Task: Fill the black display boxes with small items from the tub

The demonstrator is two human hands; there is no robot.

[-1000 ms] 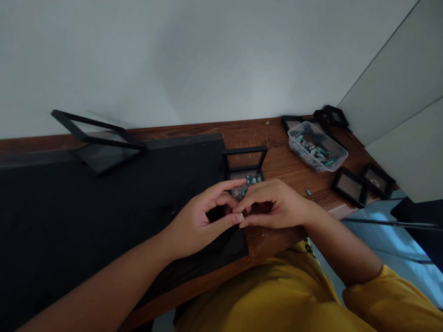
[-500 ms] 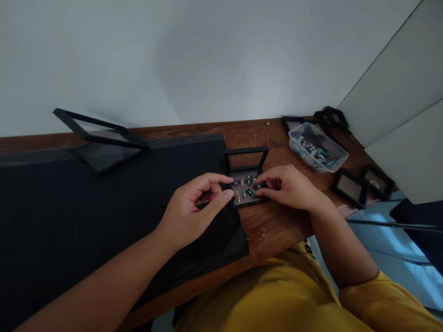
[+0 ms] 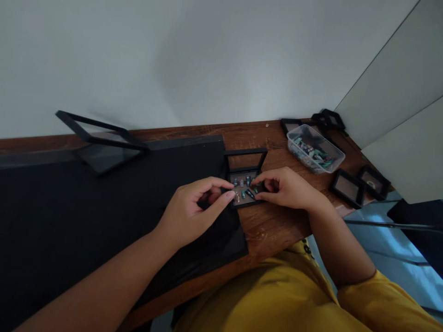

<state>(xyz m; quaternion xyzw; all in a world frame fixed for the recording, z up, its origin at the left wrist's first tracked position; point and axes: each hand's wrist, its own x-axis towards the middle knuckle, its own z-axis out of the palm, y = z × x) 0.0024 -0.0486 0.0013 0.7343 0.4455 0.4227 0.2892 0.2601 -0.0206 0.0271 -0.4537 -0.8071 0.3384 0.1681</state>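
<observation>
A small black-framed display case (image 3: pixel 245 151) stands with its lid raised in front of me. Several press-on nails (image 3: pixel 249 193), teal, dark and pinkish with glitter, lie in rows on its greyish base. At the case's left edge is my left hand (image 3: pixel 192 207), thumb and index finger apart with nothing visible between them. My right hand (image 3: pixel 287 188) reaches over the right side, its index fingertip by the upper row and its thumb by a long dark nail; these two fingers are apart. Its other fingers are curled under, and it hides part of the case's right edge.
A clear plastic tub (image 3: pixel 315 150) of loose nails stands to the right. Black frame cases (image 3: pixel 347 188) lie around it. A larger open black frame (image 3: pixel 104 133) stands at the left on a black mat (image 3: pixel 114 212). A wall (image 3: pixel 214 60) rises behind the wooden table (image 3: pixel 273 230).
The right hand's fingers have shifted slightly at the case's right side, and a green nail there shows more clearly. My left hand stays nearly where it was. The view has moved a little.
</observation>
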